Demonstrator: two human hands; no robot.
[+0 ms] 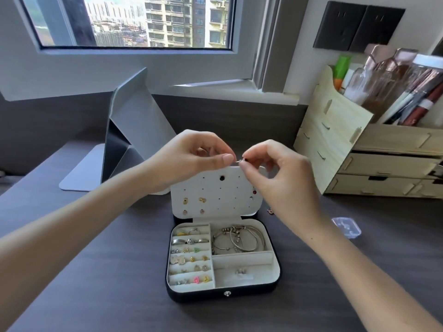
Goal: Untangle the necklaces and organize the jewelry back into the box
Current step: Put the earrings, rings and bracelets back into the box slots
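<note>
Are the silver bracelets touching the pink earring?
Apart. Head view: the silver bracelets sit in the upper right compartment, the pink earring in the bottom left row.

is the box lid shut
No, the lid stands open, studs pinned on its panel, while the left hand and right hand pinch a small silver piece above it.

Jewelry box [191, 297] on desk [96, 283], bangles [237, 238] in its rear-right compartment, mirror [136, 111] behind-left, drawer organizer [335, 140] behind-right
</note>
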